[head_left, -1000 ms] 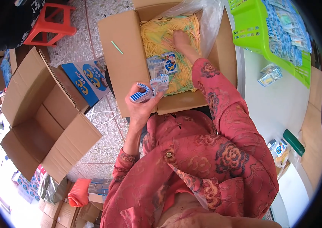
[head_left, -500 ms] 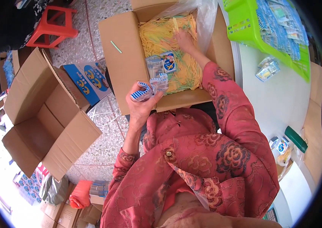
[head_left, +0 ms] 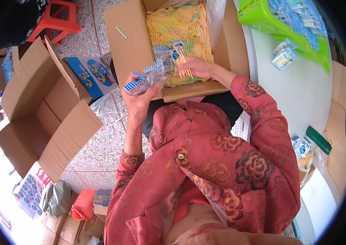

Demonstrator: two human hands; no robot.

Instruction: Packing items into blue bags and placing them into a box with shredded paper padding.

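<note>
- Small bunch of thin, pale-yellow sticks (head_left: 182, 66): upright-ish above the near part of the open brown cardboard box (head_left: 189, 92), gripped by the right hand (head_left: 197, 67), fingers closed round it, some fingertips hidden.
- Clear plastic bags with blue-and-white striped edges (head_left: 137, 84): crinkled, bunched in the left hand (head_left: 137, 102), its fingers curled and thumb pressing; how many bags, I cannot tell.
- Loose yellow and green sticks (head_left: 177, 24): a tangled, matted layer filling the box, whose far end is cut off.
- Printed clear packets (head_left: 162, 56): on that layer, partly covered by the hands.
- Perforated lime-green plastic basket (head_left: 258, 18): cut off above, on a smooth white table (head_left: 295, 94).
</note>
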